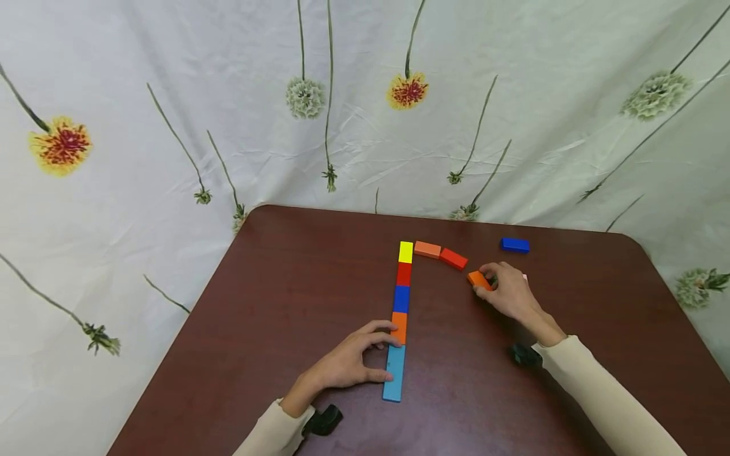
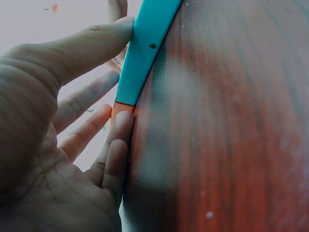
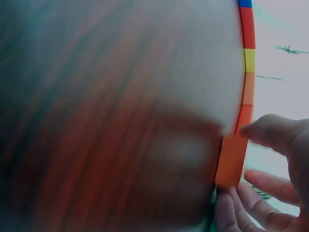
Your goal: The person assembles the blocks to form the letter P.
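Observation:
A straight row of blocks runs away from me: a light-blue block [image 1: 393, 383] nearest, then orange [image 1: 401, 320], blue [image 1: 402, 299], red [image 1: 403, 273] and yellow [image 1: 405, 251]. My left hand [image 1: 350, 360] lies along the row's left side. Its thumb touches the light-blue block, and its loosely spread fingers reach the orange one. My right hand [image 1: 513, 296] pinches another orange block [image 3: 231, 162] between thumb and fingers. That block sits past a salmon block [image 1: 428, 249] and a second red block [image 1: 454, 258], which curve right from the yellow end.
A loose blue block [image 1: 515, 245] lies near the table's far edge. Bits of a green block [image 3: 211, 210] and a pink piece [image 1: 525, 277] show behind my right hand. The brown table [image 1: 274, 285] meets a flower-patterned cloth [image 1: 365, 114] at the back.

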`<state>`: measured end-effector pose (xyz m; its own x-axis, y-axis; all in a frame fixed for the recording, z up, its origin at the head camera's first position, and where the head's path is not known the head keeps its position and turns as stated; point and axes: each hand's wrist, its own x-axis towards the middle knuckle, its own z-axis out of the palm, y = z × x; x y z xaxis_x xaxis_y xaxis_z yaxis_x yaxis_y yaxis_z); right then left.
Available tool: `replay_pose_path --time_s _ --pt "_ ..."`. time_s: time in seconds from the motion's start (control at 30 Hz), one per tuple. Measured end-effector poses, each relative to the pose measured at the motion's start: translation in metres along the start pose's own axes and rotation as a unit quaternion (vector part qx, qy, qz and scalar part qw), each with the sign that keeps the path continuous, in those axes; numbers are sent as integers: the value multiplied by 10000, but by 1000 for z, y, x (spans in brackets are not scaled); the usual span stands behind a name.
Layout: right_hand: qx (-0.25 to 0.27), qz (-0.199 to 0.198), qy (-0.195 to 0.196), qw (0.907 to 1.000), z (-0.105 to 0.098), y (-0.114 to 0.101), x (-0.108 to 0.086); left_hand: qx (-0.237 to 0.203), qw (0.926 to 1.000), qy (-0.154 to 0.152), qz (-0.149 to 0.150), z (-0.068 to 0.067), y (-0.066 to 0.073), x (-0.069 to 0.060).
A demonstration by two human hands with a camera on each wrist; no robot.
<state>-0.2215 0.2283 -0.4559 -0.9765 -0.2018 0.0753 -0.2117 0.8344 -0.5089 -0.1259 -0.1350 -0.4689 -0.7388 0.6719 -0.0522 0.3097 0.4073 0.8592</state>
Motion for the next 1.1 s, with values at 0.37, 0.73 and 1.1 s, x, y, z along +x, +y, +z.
replay_pose_path --time_s 0.37,0.73,1.1 --pt "640 -55 -772 9949 -8 2 -1 18 10000 25 40 1 0 1" --pt "579 -219 -731 9954 -2 3 2 1 10000 51 36 0 1 0" --pt "485 -115 -725 9961 -1 1 5 -1 10000 43 21 1 0 0"
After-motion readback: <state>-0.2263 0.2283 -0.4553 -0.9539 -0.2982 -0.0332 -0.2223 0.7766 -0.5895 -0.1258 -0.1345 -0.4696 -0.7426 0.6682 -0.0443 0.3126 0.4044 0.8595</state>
